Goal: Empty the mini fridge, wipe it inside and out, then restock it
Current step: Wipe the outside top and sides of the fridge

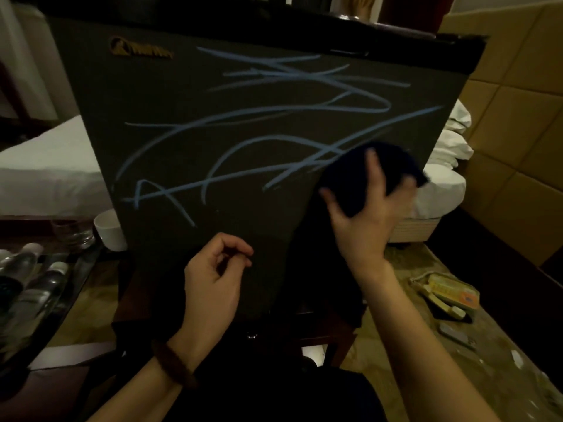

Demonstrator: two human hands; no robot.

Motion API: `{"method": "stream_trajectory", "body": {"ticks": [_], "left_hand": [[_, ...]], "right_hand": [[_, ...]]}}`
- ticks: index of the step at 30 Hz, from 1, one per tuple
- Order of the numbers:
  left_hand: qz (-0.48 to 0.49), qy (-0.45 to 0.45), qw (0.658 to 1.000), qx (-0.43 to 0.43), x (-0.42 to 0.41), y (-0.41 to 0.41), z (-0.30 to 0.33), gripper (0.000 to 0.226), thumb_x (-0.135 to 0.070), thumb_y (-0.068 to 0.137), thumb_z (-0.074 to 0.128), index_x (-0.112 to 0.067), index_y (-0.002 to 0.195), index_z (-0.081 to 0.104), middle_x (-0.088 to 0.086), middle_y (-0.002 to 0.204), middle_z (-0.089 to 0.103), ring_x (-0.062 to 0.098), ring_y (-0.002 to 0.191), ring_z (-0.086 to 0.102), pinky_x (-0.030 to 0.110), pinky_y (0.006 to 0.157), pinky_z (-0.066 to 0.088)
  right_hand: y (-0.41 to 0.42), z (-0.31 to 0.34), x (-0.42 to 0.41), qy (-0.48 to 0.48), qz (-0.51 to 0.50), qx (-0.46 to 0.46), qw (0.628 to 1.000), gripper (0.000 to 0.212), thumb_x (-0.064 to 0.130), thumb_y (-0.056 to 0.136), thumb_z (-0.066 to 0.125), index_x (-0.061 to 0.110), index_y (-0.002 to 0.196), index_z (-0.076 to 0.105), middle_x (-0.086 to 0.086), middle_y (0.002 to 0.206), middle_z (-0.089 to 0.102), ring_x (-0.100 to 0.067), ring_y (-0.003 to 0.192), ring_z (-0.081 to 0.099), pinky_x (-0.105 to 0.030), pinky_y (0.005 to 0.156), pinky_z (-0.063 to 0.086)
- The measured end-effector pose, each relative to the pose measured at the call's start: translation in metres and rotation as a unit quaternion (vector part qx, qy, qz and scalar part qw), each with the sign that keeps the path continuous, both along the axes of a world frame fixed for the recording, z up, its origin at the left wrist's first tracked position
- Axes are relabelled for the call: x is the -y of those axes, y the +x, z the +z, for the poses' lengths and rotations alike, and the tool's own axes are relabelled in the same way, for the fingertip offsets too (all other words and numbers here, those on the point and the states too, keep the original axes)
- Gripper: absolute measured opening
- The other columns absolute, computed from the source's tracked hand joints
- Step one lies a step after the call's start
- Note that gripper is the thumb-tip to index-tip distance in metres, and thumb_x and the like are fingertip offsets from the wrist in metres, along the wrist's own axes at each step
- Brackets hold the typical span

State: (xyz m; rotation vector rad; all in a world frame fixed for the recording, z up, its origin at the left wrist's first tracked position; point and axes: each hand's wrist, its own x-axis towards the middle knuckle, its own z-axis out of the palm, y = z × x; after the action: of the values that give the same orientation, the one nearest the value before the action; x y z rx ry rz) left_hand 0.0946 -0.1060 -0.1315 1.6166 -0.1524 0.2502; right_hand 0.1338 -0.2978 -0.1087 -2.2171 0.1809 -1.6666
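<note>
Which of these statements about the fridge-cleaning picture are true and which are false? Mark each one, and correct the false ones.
1. The right hand presses a dark cloth against the fridge door. True.
2. The door has been wiped clean of marks. False: blue scribbles cover much of it.
3. The left hand holds a spray bottle. False: its fingers are loosely curled and hold nothing.
4. A bracelet sits on the left wrist. True.
5. A white cup stands left of the fridge. True.
</note>
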Motion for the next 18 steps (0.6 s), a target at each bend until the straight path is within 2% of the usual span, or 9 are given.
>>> {"method": "stream_trajectory", "body": {"ticks": [3,5,8,10,12,13,15,17,18], "left_hand": [[0.016,-0.003,1.000,0.010,-0.007,0.004,0.003,0.034,0.007,0.085,0.051,-0.024,0.074,0.061,-0.006,0.074,0.062,0.007,0.072,0.060,0.030,0.076,0.048],[0.025,-0.009,0.999,0.019,-0.009,0.006,0.005,0.033,0.007,0.085,0.051,-0.023,0.073,0.060,-0.005,0.075,0.061,0.006,0.071,0.059,0.030,0.075,0.048],[0.018,-0.013,0.999,0.037,-0.005,0.008,0.011,0.033,0.008,0.084,0.051,-0.022,0.073,0.060,-0.004,0.074,0.061,0.004,0.069,0.059,0.029,0.074,0.047],[0.008,0.001,0.998,0.057,-0.001,0.010,0.016,0.034,0.008,0.083,0.052,-0.024,0.073,0.059,-0.006,0.072,0.063,0.003,0.068,0.058,0.026,0.072,0.047],[0.004,0.034,0.993,0.109,-0.001,0.015,0.025,0.037,0.007,0.083,0.053,-0.029,0.073,0.058,-0.013,0.073,0.063,0.002,0.071,0.059,0.020,0.071,0.048],[0.004,0.057,0.988,0.145,-0.002,0.017,0.032,0.036,0.004,0.083,0.054,-0.031,0.074,0.057,-0.014,0.074,0.062,0.002,0.074,0.059,0.016,0.071,0.048],[0.002,0.102,0.972,0.214,-0.006,0.019,0.047,0.030,-0.006,0.084,0.052,-0.035,0.078,0.055,-0.014,0.080,0.060,0.001,0.080,0.058,0.011,0.073,0.046],[-0.006,0.134,0.959,0.251,-0.010,0.020,0.061,0.029,-0.008,0.085,0.050,-0.037,0.080,0.053,-0.014,0.085,0.058,-0.003,0.084,0.056,0.007,0.076,0.043],[-0.007,0.145,0.955,0.259,-0.011,0.020,0.067,0.030,-0.007,0.084,0.051,-0.036,0.080,0.052,-0.014,0.085,0.056,-0.006,0.085,0.055,0.005,0.076,0.041]], "right_hand": [[0.013,0.033,0.009,0.171,0.006,0.100,0.980,0.063,0.047,0.080,0.061,0.014,0.132,0.050,-0.028,0.139,0.034,-0.042,0.130,0.032,-0.045,0.108,0.027],[0.018,0.035,0.002,0.176,-0.010,0.109,0.978,0.058,0.045,0.083,0.059,0.010,0.129,0.052,-0.025,0.134,0.043,-0.038,0.126,0.039,-0.045,0.105,0.032],[0.011,0.002,-0.015,-0.022,-0.024,0.058,0.998,0.051,0.044,0.085,0.054,0.015,0.127,0.050,-0.019,0.121,0.048,-0.037,0.110,0.042,-0.046,0.096,0.035],[0.001,-0.019,-0.010,-0.209,0.003,-0.021,0.978,0.051,0.039,0.080,0.052,0.020,0.126,0.044,-0.013,0.117,0.039,-0.038,0.105,0.039,-0.049,0.087,0.041],[-0.003,-0.012,0.007,-0.276,0.019,-0.055,0.959,0.052,0.035,0.075,0.049,0.022,0.125,0.043,-0.012,0.115,0.035,-0.036,0.103,0.036,-0.052,0.085,0.043],[-0.003,-0.002,0.013,-0.249,0.015,-0.043,0.968,0.051,0.033,0.075,0.050,0.023,0.125,0.044,-0.014,0.117,0.035,-0.036,0.105,0.035,-0.051,0.090,0.040],[0.001,0.035,0.023,-0.098,-0.007,0.025,0.995,0.045,0.027,0.080,0.055,0.021,0.124,0.049,-0.021,0.124,0.040,-0.036,0.113,0.036,-0.042,0.098,0.034],[0.006,0.079,0.028,0.098,-0.015,0.083,0.992,0.040,0.026,0.084,0.058,0.017,0.122,0.055,-0.021,0.131,0.040,-0.033,0.119,0.038,-0.035,0.100,0.032],[0.008,0.094,0.025,0.159,-0.030,0.095,0.982,0.039,0.028,0.084,0.057,0.016,0.122,0.056,-0.019,0.132,0.040,-0.032,0.119,0.040,-0.034,0.099,0.033]]}}
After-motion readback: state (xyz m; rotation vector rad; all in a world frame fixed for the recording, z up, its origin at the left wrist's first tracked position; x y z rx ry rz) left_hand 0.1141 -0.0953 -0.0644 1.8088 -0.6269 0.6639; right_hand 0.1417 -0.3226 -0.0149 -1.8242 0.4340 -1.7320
